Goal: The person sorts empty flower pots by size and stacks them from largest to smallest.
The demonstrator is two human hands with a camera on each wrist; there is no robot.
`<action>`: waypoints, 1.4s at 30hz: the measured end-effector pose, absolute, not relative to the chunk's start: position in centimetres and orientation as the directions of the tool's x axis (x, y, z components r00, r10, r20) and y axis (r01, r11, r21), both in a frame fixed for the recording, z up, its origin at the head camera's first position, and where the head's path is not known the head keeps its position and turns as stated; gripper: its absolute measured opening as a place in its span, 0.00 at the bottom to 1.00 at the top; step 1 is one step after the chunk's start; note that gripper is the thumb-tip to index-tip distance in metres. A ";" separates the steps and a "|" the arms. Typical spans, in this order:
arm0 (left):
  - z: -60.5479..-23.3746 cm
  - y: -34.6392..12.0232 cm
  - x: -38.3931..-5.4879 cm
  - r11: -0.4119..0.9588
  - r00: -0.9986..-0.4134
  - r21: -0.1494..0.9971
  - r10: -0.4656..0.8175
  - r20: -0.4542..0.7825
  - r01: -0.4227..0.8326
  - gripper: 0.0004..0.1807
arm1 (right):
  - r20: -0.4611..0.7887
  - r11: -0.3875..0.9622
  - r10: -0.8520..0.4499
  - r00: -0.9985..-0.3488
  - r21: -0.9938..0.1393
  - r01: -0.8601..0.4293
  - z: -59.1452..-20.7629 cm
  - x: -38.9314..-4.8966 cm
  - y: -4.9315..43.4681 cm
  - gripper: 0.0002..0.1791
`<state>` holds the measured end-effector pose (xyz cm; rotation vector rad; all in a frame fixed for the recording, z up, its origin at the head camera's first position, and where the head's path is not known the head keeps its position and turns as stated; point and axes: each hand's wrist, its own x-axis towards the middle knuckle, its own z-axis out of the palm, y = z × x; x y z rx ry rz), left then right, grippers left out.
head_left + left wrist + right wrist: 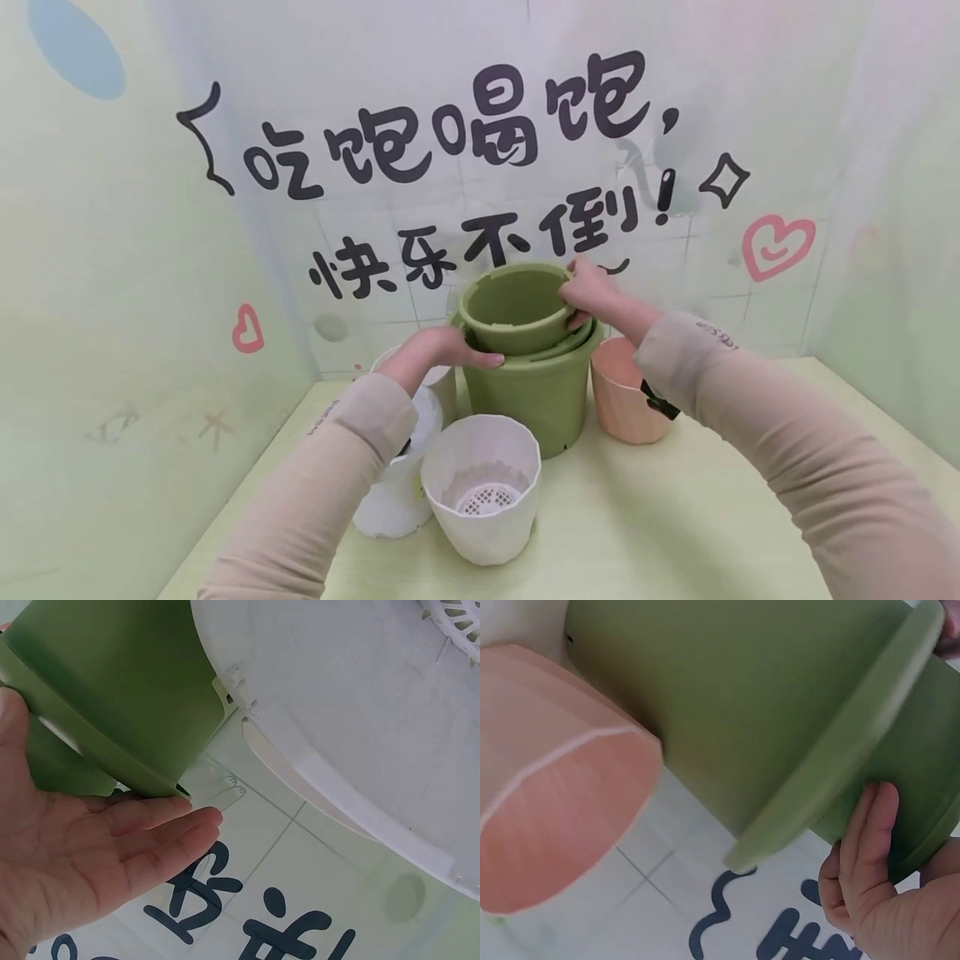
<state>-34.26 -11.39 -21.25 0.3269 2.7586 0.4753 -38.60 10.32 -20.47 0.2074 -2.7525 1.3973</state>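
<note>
In the head view, a smaller green flowerpot (525, 337) stands partly inside a large green flowerpot (525, 400), and another green rim (573, 343) shows between them. My right hand (600, 292) pinches the smaller pot's rim at its right side. The right wrist view shows that hand's fingers (874, 832) against the pot's outer wall. At the left, my left hand (442, 346) rests on the large pot's rim, its thumb along the front. Its fingers (165, 840) are straight in the left wrist view.
A white flowerpot (480, 529) with a grated bottom stands tilted in front on the pale table (637, 533). More white pots (393, 500) are at the left, partly hidden by the left sleeve. A pink flowerpot (622, 408) stands right of the large green one. A lettered wall rises behind.
</note>
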 end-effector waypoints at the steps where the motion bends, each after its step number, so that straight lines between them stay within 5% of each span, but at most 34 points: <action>1: -21.3 -11.4 -34.3 0.921 -0.921 0.349 0.277 -0.273 0.174 0.46 | 0.107 0.601 -0.091 -0.990 -0.787 -0.140 -20.8 -38.6 10.3 0.27; 13: -21.2 -11.4 -34.4 0.949 -0.917 0.254 0.261 -0.301 0.186 0.42 | 0.188 0.834 -0.083 -0.979 -0.525 -0.172 -22.4 -39.1 9.6 0.05; 20: -21.3 -11.3 -34.6 0.916 -0.909 0.337 0.317 -0.269 0.219 0.43 | 0.194 0.934 -0.107 -0.975 -0.317 -0.166 -22.8 -39.1 8.9 0.09; 35: -21.5 -11.2 -34.8 0.925 -0.902 0.343 0.281 -0.329 0.164 0.43 | 0.132 0.974 -0.066 -0.989 -0.209 -0.093 -23.0 -40.1 9.4 0.06; 42: -21.3 -11.3 -34.7 0.943 -0.901 0.316 0.223 -0.372 0.103 0.45 | 0.133 0.984 -0.163 -0.978 -0.053 -0.172 -23.4 -40.2 9.4 0.08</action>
